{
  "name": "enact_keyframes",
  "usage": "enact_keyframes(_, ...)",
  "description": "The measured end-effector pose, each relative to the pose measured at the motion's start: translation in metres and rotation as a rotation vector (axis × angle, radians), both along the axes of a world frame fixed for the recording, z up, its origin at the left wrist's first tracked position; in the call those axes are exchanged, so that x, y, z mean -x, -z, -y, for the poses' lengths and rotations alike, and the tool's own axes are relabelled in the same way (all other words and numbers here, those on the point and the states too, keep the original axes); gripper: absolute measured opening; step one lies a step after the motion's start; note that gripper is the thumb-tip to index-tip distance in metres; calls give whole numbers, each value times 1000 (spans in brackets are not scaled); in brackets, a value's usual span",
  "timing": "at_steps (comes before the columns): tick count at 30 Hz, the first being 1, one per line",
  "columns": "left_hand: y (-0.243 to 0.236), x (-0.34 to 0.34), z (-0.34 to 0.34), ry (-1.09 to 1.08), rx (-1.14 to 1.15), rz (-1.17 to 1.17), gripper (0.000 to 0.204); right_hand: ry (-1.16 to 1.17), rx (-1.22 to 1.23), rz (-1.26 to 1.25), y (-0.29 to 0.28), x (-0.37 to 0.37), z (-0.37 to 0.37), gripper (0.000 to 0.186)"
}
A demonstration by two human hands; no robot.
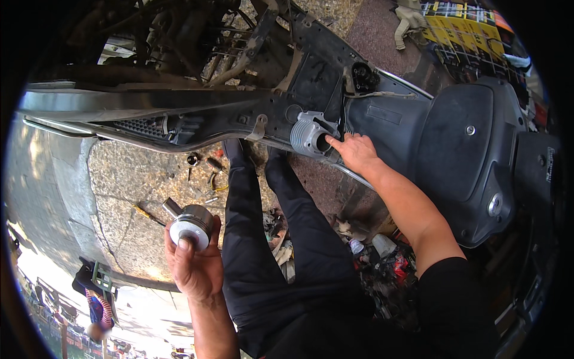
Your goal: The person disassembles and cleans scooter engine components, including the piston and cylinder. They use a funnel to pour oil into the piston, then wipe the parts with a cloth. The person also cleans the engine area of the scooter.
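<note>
My left hand (194, 263) holds a silver piston (191, 222), with a short pin jutting from its upper-left side and my thumb on the flat face. My right hand (354, 149) reaches to a finned aluminium cylinder block (305, 134), one finger at the rim of its dark bore and the other fingers apart, partly bent. The cylinder lies on the dark scooter floorboard (221, 122), beside the front edge nearest me.
A black scooter body panel (460, 155) is at right. Small tools (143, 212), loose parts and a heap of debris (388, 263) lie below on stained concrete. Yellow boxes (463, 33) stand at upper right. Another person (98, 308) is at lower left, away from me.
</note>
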State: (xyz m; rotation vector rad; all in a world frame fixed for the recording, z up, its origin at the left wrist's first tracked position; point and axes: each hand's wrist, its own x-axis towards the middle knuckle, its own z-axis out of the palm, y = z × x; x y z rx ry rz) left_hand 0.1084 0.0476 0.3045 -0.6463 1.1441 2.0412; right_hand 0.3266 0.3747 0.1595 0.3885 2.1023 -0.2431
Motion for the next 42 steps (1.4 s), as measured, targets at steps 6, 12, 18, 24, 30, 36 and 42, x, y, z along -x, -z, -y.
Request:
enact_keyframes(6,-2,2,-4,-6,36,26,43,989,282,52,3,-1,54,65)
enact_keyframes(12,-6,5,-15,-16,103,32,45,2402,1017,-294,29,16,55,5)
enact_keyframes(18,3,7,-17,83,158,-85,40,2409,881,-309,29,23,67,14)
enact_keyframes(24,-1,15,-22,264,369,-268,47,1625,360,-214,-34,65,73,53)
enact_keyframes(30,-12,42,-32,690,642,-728,39,960,1168,-493,-121,167,72,68)
enact_keyframes(36,-30,65,-44,881,657,-901,37,406,1063,-660,-155,219,85,78)
enact_keyframes(42,-26,67,-42,793,369,-508,69,934,1260,-341,-147,202,92,65)
